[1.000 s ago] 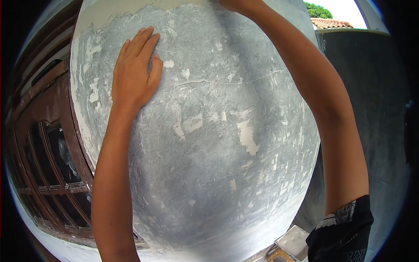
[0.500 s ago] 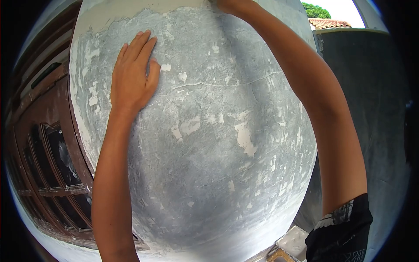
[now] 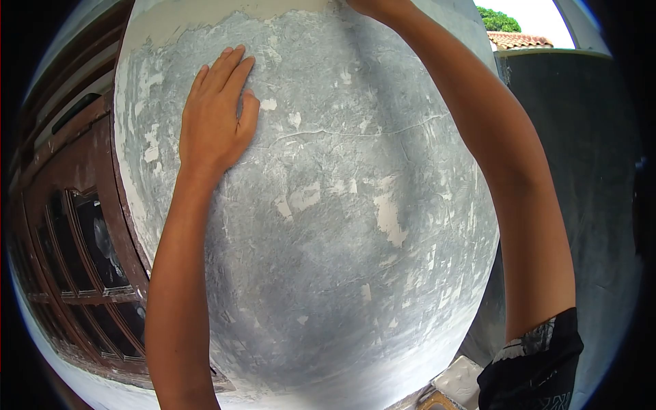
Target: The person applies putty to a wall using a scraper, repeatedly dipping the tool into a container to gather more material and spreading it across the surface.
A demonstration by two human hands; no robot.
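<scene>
My left hand (image 3: 217,113) lies flat against a grey plastered wall (image 3: 307,260), its fingers stretched upward and slightly apart. Nothing is in it. At the top edge of the view, my right hand (image 3: 379,7) is mostly cut off. What shows of it looks curled, and a small dark bit of something at its left is too cropped to name. The wall is rough, with pale scraped patches and a thin crack running across it. A smoother cream-coloured coat (image 3: 184,15) covers its top, ending in a ragged lower border near my right hand.
On the left stands a brown wooden door (image 3: 75,232) with glass panes. A dark panel (image 3: 567,171) rises on the right, with a tiled roof (image 3: 519,40) and a tree (image 3: 499,19) behind. Low at the right, a pale, stained object (image 3: 459,383) sits near my dark sleeve (image 3: 533,369).
The view has shifted slightly, so the wall and door appear a little further right. My right hand shows less at the top edge. My left hand stays flat on the wall.
</scene>
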